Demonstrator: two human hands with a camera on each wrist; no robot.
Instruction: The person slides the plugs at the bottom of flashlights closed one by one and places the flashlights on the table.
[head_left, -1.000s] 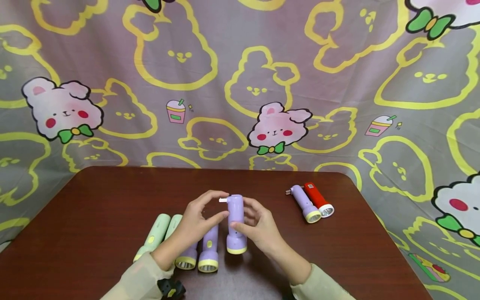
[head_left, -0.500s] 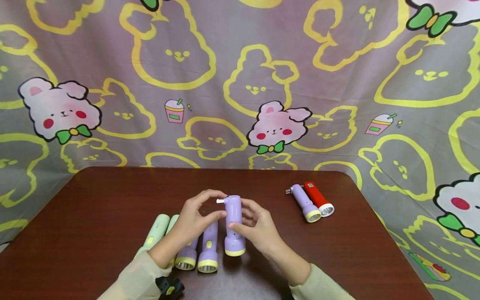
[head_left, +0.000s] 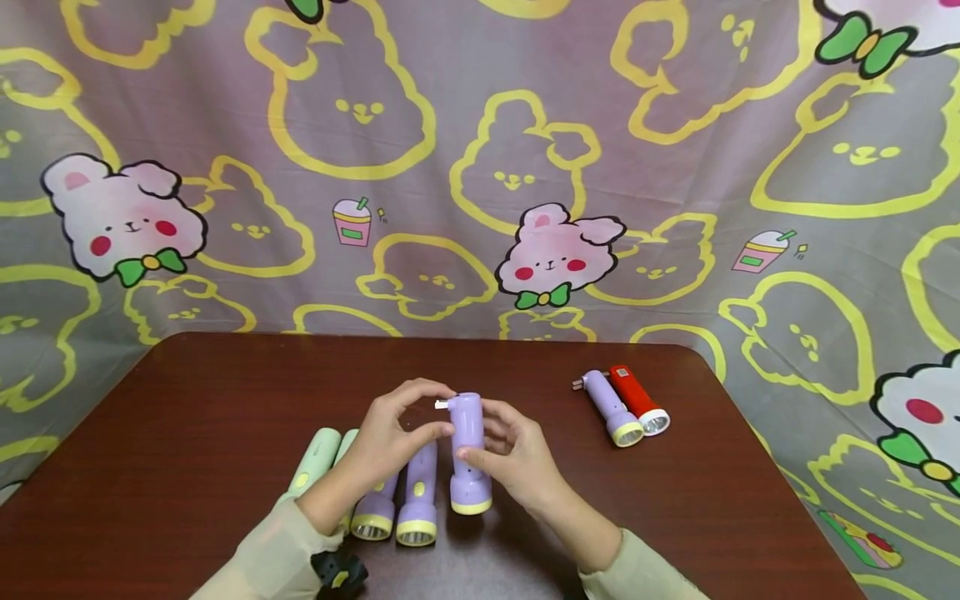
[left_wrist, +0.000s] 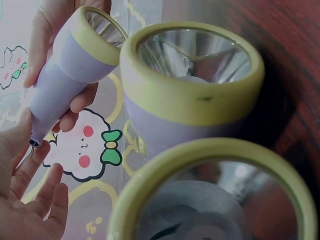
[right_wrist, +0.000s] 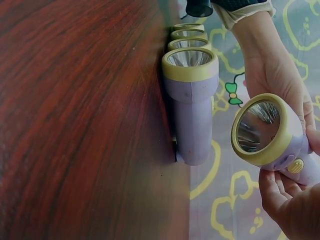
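A purple flashlight with a yellow rim is raised above the table, lens end down. My right hand grips its body from the right, thumb in front and fingers behind. At its upper end, my left hand pinches the tail with thumb and index finger around the folded-out plug prongs. The left hand's other fingers are spread in the left wrist view. A yellow switch shows on the held flashlight in the right wrist view. Two purple flashlights, one of them this nearer one, lie just left of it.
Two green flashlights, including the outer one, lie farther left, partly hidden by my left forearm. Toward the right back of the brown table are a purple flashlight with prongs out and a red flashlight. A patterned curtain hangs behind.
The held flashlight and both hands have shifted very slightly left and down in the head view since a second ago. The grip looks the same, and the other flashlights stay where they were.
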